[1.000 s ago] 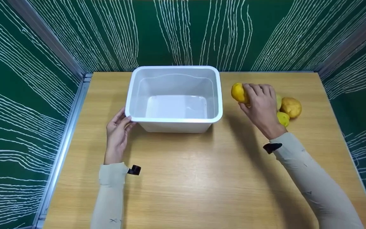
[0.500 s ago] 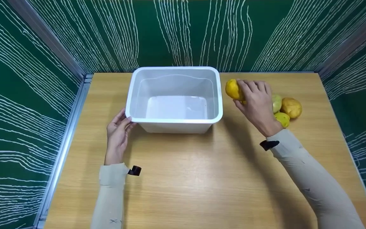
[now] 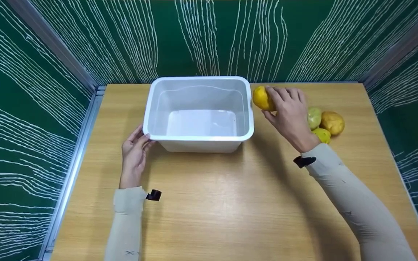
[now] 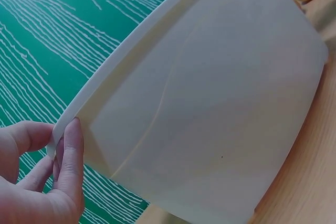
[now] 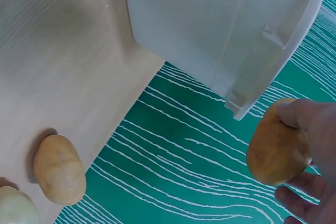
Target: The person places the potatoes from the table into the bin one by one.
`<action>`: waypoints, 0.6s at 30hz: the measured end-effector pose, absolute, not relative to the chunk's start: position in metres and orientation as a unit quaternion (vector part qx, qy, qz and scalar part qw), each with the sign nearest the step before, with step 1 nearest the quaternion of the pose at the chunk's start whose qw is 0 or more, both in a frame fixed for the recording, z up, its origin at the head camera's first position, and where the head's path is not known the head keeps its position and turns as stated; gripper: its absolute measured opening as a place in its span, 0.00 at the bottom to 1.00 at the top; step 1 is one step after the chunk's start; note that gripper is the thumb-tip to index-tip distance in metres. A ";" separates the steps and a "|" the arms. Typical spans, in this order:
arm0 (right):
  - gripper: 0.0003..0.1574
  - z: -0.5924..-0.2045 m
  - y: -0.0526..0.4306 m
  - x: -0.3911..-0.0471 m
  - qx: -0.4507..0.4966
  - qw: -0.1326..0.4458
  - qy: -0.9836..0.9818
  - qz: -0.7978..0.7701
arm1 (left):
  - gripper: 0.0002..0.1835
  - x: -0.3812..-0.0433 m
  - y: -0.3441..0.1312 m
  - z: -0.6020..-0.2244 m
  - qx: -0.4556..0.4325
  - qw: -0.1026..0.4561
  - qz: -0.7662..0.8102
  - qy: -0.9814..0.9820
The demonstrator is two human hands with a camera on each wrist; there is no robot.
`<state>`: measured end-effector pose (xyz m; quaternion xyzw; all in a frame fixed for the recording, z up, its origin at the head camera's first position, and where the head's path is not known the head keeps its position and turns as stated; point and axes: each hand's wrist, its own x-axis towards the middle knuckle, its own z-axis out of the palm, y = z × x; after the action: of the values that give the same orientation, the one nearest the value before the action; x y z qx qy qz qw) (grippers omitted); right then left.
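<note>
At the near left corner of a white plastic bin [image 3: 199, 145], my left hand [image 3: 133, 157] pinches the rim. The left wrist view shows the thumb above the lip and fingers [image 4: 72, 156] beneath it. My right hand [image 3: 289, 117] grips a rounded yellow-orange fruit [image 3: 262, 98] just outside the bin's right rim. In the right wrist view this fruit [image 5: 278, 145] is raised level with the bin's lip, with the thumb pressed on its top. Part of it is hidden by the hand.
Right of the right hand, a yellow-brown oval fruit [image 3: 333, 123], a pale green fruit [image 3: 314, 117] and a yellow fruit [image 3: 322, 135] lie close together on the wooden table [image 3: 201, 203]. Green walls [image 3: 223, 40] with white lines enclose the table's back and sides.
My right hand has moved left and slightly away from me with the yellow-orange fruit, closer to the bin. More of the pale green fruit shows. The left hand keeps its grip on the rim.
</note>
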<state>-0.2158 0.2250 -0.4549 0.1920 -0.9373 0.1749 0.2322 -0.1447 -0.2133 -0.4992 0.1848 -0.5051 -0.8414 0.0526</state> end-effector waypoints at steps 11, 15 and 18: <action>0.38 -0.450 0.210 -0.222 0.226 0.230 -0.936 0.138 | 0.30 -0.145 -0.214 -0.500 0.184 0.056 -0.842 -0.504; 0.38 -0.448 0.203 -0.224 0.239 0.221 -0.935 0.139 | 0.30 -0.145 -0.213 -0.499 0.187 0.059 -0.843 -0.502; 0.38 -0.446 0.199 -0.224 0.246 0.216 -0.934 0.140 | 0.30 -0.144 -0.213 -0.499 0.186 0.059 -0.840 -0.506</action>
<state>-0.2244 0.1989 -0.4457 0.2464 -0.9344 0.1403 0.2157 -0.1440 -0.2126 -0.4986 0.1864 -0.5064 -0.8398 0.0590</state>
